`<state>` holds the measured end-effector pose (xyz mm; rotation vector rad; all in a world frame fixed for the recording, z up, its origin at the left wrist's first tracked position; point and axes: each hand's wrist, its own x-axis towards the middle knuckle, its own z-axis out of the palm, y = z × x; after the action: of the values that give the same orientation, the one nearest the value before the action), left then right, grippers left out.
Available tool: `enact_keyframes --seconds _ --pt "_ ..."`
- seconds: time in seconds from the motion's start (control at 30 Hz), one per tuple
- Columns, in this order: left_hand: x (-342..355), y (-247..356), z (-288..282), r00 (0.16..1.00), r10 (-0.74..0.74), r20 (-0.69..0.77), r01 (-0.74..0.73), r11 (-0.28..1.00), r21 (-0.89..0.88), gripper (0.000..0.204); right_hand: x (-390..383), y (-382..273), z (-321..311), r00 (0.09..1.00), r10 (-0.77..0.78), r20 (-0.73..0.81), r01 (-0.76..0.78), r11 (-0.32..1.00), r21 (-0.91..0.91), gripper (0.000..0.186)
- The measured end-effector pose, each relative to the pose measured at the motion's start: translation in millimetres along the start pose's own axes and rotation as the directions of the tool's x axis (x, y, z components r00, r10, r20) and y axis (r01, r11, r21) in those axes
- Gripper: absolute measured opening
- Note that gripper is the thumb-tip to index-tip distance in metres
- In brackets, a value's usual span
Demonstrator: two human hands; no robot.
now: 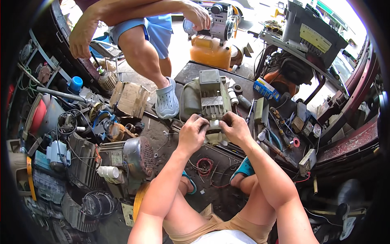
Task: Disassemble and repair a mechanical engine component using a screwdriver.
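A grey-green electric motor pump (211, 101) stands in front of me, with a boxy cover on top and a rounded tank at its left. At its near end, a small white piece (214, 124) sits between my two hands; its exact kind cannot be made out. My right hand (235, 129) pinches its right side with bent fingers. My left hand (195, 132) is closed at its left side, thumb and fingers pressed together, and the fingertips partly hide what they hold.
Someone in blue shorts and a grey clog (167, 99) stands close to the pump. Left lie a finned motor (138, 156), a cardboard box (129, 99) and cables. Right are hand tools (280, 128) and a blue box (266, 88). Behind stands an orange compressor (210, 51).
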<state>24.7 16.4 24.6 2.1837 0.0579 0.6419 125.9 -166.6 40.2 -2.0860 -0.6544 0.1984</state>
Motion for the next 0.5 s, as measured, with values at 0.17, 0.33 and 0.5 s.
enact_keyframes --seconds 0.17,0.33,0.5 --pt "2.5 -2.5 -5.4 1.000 -0.010 -0.008 0.011 0.979 0.203 0.012 -3.6 8.0 1.1 0.999 -0.035 -0.006 0.036 0.998 0.046 0.023" --pt "3.7 -0.4 -0.1 0.996 -0.092 0.013 0.093 0.994 -0.051 0.011 -5.8 6.7 -0.9 1.000 0.011 0.019 -0.012 0.999 0.043 0.023" --pt "0.9 0.1 -3.0 0.997 -0.054 0.058 0.053 0.998 0.025 0.011 -4.3 9.2 -2.2 0.999 -0.031 0.018 0.030 0.999 0.044 0.024"
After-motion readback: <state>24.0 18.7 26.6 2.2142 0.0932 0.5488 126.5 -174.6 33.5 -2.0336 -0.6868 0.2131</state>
